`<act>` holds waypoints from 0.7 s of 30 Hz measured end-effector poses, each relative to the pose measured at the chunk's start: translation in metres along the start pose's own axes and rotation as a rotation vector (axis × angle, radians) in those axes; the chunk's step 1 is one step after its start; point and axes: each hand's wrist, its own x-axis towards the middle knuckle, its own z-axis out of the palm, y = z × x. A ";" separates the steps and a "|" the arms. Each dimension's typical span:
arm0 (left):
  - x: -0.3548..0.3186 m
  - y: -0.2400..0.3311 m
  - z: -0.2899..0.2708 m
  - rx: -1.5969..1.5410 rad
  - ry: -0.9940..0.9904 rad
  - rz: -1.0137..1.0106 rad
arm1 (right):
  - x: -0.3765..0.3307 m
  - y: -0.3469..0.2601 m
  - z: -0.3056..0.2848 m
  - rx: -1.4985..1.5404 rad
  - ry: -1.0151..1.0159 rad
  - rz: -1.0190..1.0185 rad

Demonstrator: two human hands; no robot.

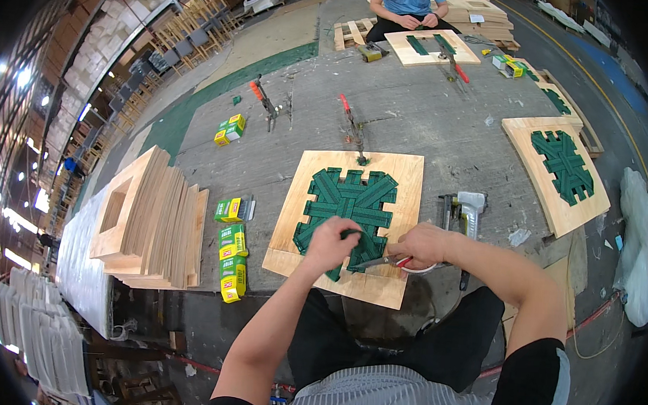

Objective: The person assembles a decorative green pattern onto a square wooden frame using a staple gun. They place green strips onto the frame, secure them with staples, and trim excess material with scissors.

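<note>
A light wooden board lies flat in front of me, with dark green webbing straps woven and crossed over its middle opening. My left hand is closed over the board's near part, pinching the loose end of a green strap. My right hand grips scissors with red on the handles. Their blades point left, at the straps near the board's front edge; whether they touch the webbing I cannot tell. Just right of the board lies a staple gun.
Left of the board stand several yellow-green staple boxes and a stack of wooden frames. Toggle clamps with red handles stand on the grey table. A strapped board sits at right. Across the table, another person handles a board.
</note>
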 end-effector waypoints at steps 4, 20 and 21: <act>-0.022 -0.012 -0.046 -0.551 0.153 -0.195 | -0.044 -0.001 0.013 0.130 0.521 0.407; 0.055 -0.046 -0.007 -0.294 0.017 -0.097 | -0.149 0.106 0.002 -0.209 1.076 1.041; 0.065 -0.060 -0.003 -0.098 0.082 0.019 | -0.124 0.109 -0.011 -0.183 1.074 0.951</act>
